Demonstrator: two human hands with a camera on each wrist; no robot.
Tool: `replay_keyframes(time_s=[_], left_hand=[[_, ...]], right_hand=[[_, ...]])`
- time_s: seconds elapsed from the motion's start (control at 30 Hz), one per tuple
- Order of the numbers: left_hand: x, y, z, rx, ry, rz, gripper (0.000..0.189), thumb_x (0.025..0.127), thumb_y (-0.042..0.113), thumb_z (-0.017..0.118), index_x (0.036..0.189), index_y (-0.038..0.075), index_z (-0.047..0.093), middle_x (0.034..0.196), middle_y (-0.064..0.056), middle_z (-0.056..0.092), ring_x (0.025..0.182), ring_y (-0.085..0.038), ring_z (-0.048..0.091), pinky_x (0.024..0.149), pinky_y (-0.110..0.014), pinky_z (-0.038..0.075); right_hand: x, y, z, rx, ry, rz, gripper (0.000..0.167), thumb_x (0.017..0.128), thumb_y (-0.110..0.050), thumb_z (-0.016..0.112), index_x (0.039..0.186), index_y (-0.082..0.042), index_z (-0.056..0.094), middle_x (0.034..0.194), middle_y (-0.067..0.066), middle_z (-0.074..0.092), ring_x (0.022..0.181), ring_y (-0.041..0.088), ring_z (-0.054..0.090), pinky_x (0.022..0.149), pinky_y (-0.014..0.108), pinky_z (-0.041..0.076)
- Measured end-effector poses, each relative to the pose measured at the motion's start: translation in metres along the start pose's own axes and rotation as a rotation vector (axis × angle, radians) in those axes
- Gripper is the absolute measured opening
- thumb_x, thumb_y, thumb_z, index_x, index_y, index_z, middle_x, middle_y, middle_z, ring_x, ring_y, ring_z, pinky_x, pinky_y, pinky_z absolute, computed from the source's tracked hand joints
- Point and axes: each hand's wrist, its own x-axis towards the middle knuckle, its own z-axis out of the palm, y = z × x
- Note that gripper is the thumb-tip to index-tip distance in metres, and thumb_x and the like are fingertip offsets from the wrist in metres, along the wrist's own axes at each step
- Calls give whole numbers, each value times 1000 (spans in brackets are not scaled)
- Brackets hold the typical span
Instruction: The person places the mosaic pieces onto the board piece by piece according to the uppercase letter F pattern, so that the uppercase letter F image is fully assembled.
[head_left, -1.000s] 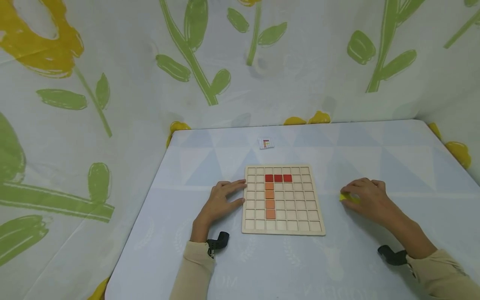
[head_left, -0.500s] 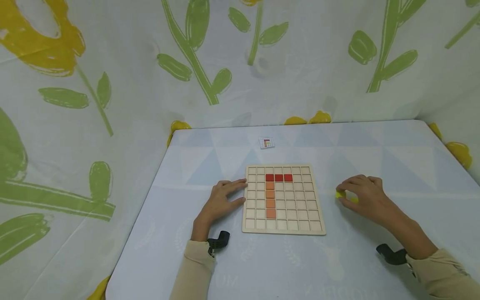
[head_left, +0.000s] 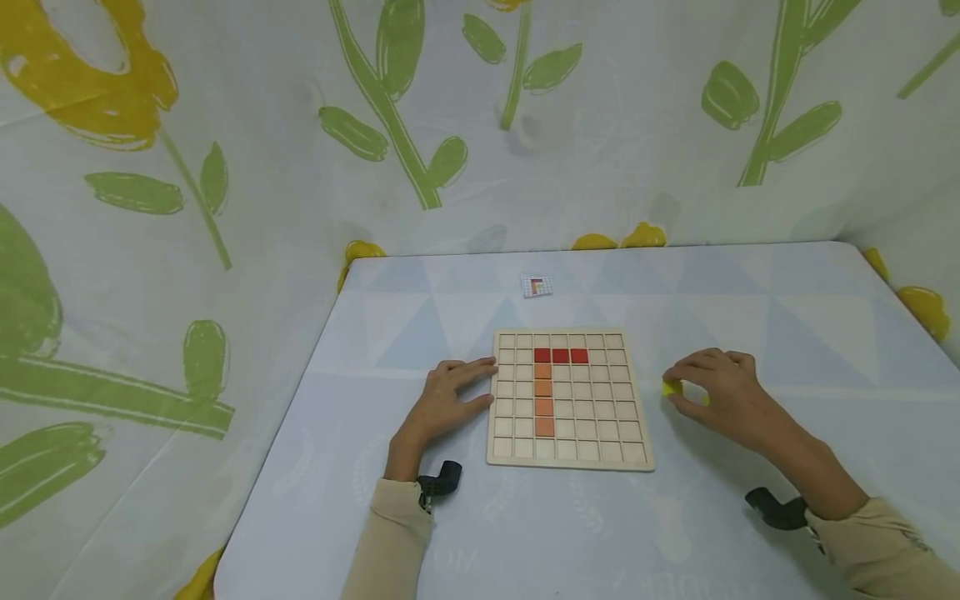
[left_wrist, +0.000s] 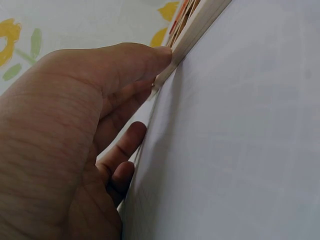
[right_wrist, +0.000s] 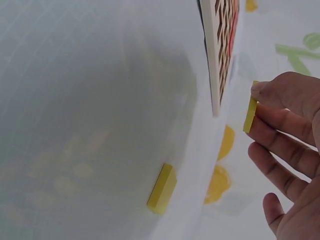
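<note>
A wooden grid board (head_left: 600, 458) lies flat on the table. Three red tiles (head_left: 560, 356) sit side by side in one of its upper rows, and several orange tiles (head_left: 543, 389) run down a column below the leftmost red one. My left hand (head_left: 441, 406) touches the board's left edge with its thumb and fingertips, fingers mostly straight. To the right of the board, my right hand (head_left: 727, 400) pinches a yellow tile (right_wrist: 251, 112) between thumb and fingers, raised off the table. Beneath that hand, a second yellow tile (right_wrist: 163, 190) lies on the table, partly hidden in the head view.
Beyond the board lies a small card (head_left: 536, 287) printed with a coloured grid pattern. The pale patterned table (head_left: 585, 542) ends at a cloth backdrop (head_left: 600, 150) with flowers. A black wrist camera (head_left: 776, 510) sits by the right sleeve, another (head_left: 442, 479) by the left.
My right hand has lifted slightly and moved a little left toward the board with the pinched yellow tile. The left hand stays at the board's edge.
</note>
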Motion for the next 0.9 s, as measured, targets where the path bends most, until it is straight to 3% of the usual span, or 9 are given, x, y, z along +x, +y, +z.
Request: replay_keyframes(time_s=[0.33,0.9], left_hand=[[0,-1,0,0,-3,-2,49,95,38,68,141,26,60,149,18,47,130,-24,42,104,-50,29],[0,1,0,-4,-2,-24,48,95,37,68,141,27,60,149,19,47,130,-22,42,104,-48,29]], right_hand=[[4,-4,4,11,35,-45,28,65,-3,89,88,-11,75,92,6,71,94,30,60,81,61,31],[10,-15,7,20,-19,-11,24,71,-6,86,92,-10,76,95,6,70,96,30,60,84,60,31]])
